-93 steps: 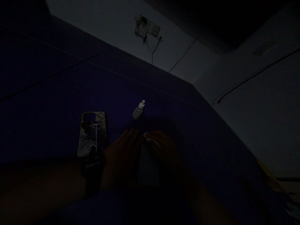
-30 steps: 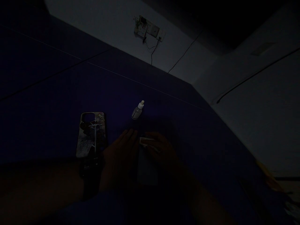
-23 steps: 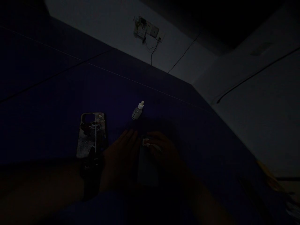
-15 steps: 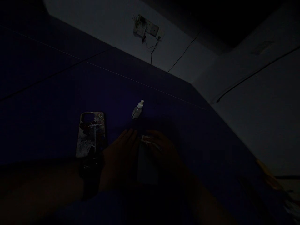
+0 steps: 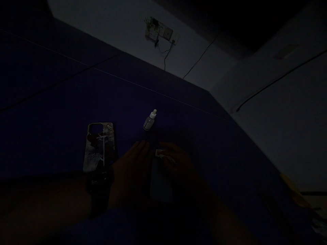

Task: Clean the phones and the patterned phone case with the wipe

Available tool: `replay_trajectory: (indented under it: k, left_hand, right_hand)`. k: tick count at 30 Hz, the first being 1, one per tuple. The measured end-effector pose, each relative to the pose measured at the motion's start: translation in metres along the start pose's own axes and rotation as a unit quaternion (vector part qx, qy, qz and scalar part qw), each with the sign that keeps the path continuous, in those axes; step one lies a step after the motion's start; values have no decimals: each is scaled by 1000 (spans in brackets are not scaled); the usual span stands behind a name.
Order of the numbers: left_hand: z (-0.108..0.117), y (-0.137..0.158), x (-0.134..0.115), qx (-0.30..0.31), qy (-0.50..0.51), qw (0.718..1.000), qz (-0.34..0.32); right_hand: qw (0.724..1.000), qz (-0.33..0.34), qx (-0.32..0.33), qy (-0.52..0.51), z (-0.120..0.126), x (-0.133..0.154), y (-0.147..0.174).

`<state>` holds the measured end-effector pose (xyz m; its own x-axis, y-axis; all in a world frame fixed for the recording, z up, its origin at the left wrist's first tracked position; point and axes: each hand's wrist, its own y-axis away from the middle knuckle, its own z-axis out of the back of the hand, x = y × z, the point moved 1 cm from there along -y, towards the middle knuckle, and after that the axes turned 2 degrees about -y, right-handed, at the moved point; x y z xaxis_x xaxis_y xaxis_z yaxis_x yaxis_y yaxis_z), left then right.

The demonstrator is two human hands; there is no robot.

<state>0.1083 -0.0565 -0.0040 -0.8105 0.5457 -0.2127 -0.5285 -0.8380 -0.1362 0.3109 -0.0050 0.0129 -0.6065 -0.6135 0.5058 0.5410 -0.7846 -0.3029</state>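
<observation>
In the dim head view, a flat, smooth, greyish slab like a phone (image 5: 161, 185) lies between my hands. My left hand (image 5: 134, 166) rests along its left edge, fingers stretched out and close together. Pinched in the fingers of my right hand (image 5: 180, 163) is a small crumpled white wipe (image 5: 160, 153), touching the slab's upper end. A dropper bottle (image 5: 149, 120) with a white top is just beyond my hands. Left of my left hand lies a patterned phone case (image 5: 99, 148) with a camera cut-out. Shadow hides much of both hands.
The blue surface (image 5: 76, 95) reaches to a pale wall, where a power strip (image 5: 162, 30) with plugs and cords is fixed. A dark cable (image 5: 281, 78) runs along the right wall. At the lower right edge lies a dim yellowish item (image 5: 293, 190).
My right hand and the wipe have shifted very slightly right and down along the slab's upper end. My left hand, the bottle and the case hold their places.
</observation>
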Motion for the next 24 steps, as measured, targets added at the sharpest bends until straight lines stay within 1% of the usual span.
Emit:
replay_trajectory:
  k: [4,7,9,12,13,15,17,18,21,24]
  left_hand:
    - [-3,2,1,-24,6,1000,-11]
    - [-2,3,1,-5,-1,1000,-12]
    - [1,3,1,12,-4,1000,-12]
    - [8,3,0,22,4,1000,-9]
    - [10,2,0,21,8,1000,-7]
    - [13,2,1,23,20,999,-23]
    - [15,2,2,24,32,998,-43]
    - [16,2,3,23,38,998,-48]
    - [19,1,4,22,60,997,-42]
    - [19,0,5,9,80,996,-40]
  right_hand:
    - [999,36,30,7,1,3,0]
    - [998,55,36,1,1,6,0]
    - [998,41,25,-29,0,4,1]
    - [997,14,-13,-80,3,1,3]
    - [996,7,-29,-88,6,-1,4]
    - [994,-11,-62,-90,15,-2,5]
    - [994,-31,-69,-78,27,-2,7]
    - [995,-37,-60,-69,33,-2,9]
    - [999,-32,9,-43,45,-1,17]
    - [998,-18,50,-32,41,-3,27]
